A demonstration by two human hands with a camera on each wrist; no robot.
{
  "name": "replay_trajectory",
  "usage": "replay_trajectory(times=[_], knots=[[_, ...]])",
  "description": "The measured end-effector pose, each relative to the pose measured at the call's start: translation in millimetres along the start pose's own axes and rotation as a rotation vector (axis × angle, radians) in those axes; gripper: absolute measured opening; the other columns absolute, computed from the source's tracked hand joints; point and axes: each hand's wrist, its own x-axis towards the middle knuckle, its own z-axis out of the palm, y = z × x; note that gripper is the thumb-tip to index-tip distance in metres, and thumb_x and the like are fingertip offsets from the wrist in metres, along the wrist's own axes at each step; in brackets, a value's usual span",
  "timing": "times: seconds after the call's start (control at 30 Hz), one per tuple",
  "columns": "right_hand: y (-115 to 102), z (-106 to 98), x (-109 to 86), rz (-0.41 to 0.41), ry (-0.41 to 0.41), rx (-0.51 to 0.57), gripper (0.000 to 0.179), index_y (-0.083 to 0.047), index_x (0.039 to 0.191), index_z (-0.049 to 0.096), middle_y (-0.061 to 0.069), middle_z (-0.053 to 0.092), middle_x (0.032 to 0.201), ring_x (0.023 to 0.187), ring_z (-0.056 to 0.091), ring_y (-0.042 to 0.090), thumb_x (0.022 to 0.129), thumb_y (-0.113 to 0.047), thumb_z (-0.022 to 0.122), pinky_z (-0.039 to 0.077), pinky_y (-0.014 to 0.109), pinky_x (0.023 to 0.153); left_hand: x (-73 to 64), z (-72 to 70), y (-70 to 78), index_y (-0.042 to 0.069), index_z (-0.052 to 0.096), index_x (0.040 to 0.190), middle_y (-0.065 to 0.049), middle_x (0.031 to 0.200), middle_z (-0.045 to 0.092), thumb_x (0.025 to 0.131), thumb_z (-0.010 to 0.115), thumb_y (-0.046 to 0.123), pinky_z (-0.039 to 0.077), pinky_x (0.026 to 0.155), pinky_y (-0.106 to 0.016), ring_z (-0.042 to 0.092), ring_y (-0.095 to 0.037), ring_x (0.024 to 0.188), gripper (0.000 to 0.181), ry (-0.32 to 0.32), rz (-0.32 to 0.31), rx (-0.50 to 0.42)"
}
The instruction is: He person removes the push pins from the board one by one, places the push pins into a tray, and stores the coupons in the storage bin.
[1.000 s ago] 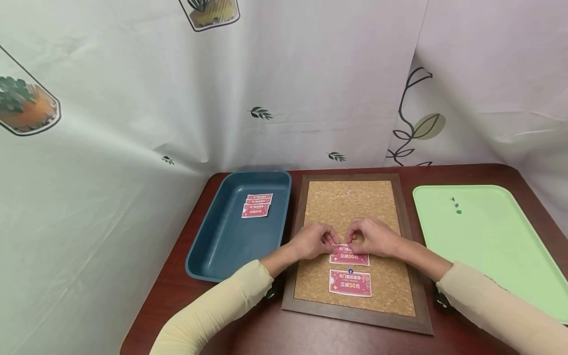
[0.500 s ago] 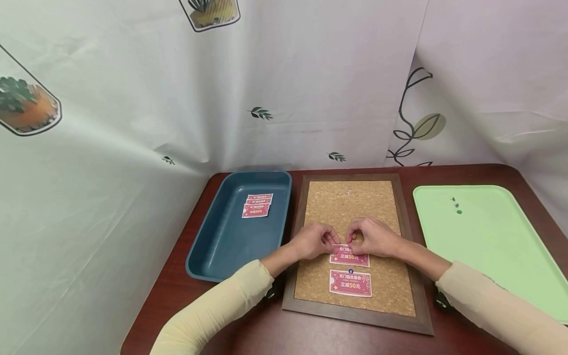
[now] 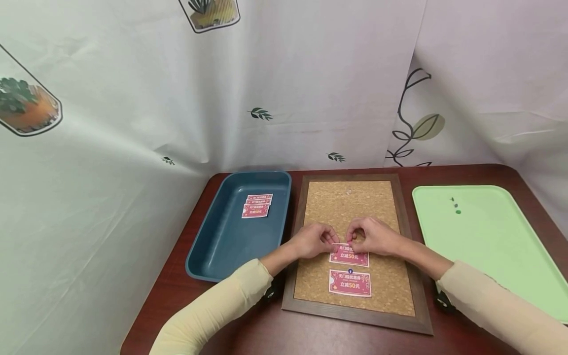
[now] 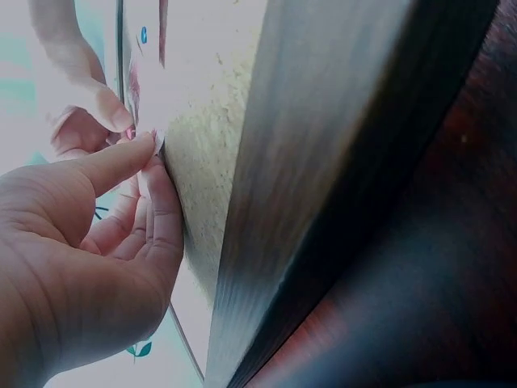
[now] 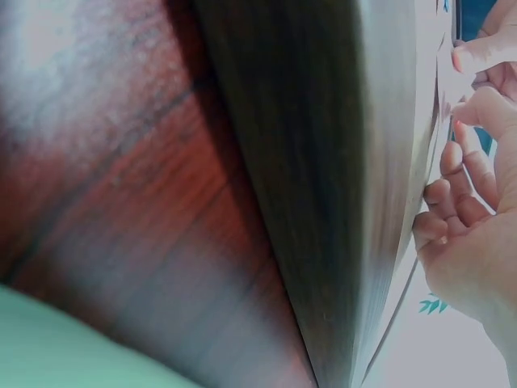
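On the framed corkboard (image 3: 328, 207), a red coupon (image 3: 350, 257) with a white edge lies above a second red coupon (image 3: 349, 284). A blue pushpin (image 3: 350, 271) stands at the top edge of that lower coupon. My left hand (image 3: 312, 240) pinches the upper coupon's top left corner between thumb and fingers; the left wrist view shows its white corner (image 4: 159, 142) at the fingertips. Close beside it, my right hand (image 3: 374, 236) pinches a small pink pushpin (image 4: 130, 132) at the coupon's top edge, partly hidden by the fingers.
To the left, a blue tray (image 3: 217, 246) holds several overlapping red coupons (image 3: 256, 210). A light green tray (image 3: 479, 246) at the right carries several small green pins (image 3: 458, 212). Clear pins (image 3: 348, 191) sit near the board's top. A patterned curtain (image 3: 310, 98) hangs behind the table.
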Motion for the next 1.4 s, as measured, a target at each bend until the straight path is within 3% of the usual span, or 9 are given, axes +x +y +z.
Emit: replay_trajectory(times=[0.3, 0.7, 0.93, 1.4], knots=[[-0.8, -6.2, -2.5, 0.027, -0.008, 0.084, 0.018, -0.014, 0.089, 0.072, -0.007, 0.059, 0.075, 0.067, 0.052, 0.008, 0.079, -0.003, 0.082, 0.041, 0.023, 0.059, -0.3, -3.0, 0.7, 0.008, 0.076, 0.098, 0.007, 0.081, 0.066, 0.096, 0.08, 0.012, 0.047, 0.07, -0.02, 0.058, -0.003, 0.076, 0.006, 0.0, 0.007, 0.018], [-0.8, -16.7, -7.8, 0.024, 0.005, 0.152, 0.016, -0.009, 0.092, 0.072, -0.005, 0.061, 0.077, 0.069, 0.054, 0.011, 0.082, 0.002, 0.078, 0.045, 0.023, 0.061, -4.0, -14.8, 5.8, 0.009, 0.078, 0.1, 0.008, 0.083, 0.068, 0.097, 0.08, 0.016, 0.045, 0.066, -0.021, 0.058, -0.004, 0.075, 0.008, 0.044, 0.04, 0.048], [-1.7, -26.3, -12.1, 0.04, 0.033, 0.145, 0.015, -0.008, 0.093, 0.073, -0.004, 0.062, 0.078, 0.071, 0.054, 0.012, 0.085, 0.003, 0.078, 0.046, 0.023, 0.061, -7.6, -22.9, 10.9, 0.014, 0.078, 0.101, 0.009, 0.085, 0.068, 0.1, 0.077, 0.018, 0.046, 0.066, -0.022, 0.058, -0.005, 0.076, 0.005, 0.064, 0.031, 0.08], [-1.2, -32.5, -17.2, -0.044, 0.124, 0.099, 0.02, -0.012, 0.088, 0.073, -0.008, 0.061, 0.074, 0.069, 0.055, 0.01, 0.083, 0.006, 0.08, 0.048, 0.025, 0.06, -12.5, -34.5, 22.4, 0.014, 0.079, 0.103, 0.004, 0.088, 0.072, 0.101, 0.075, 0.015, 0.047, 0.064, -0.023, 0.059, -0.008, 0.076, 0.004, 0.085, 0.044, 0.101]])
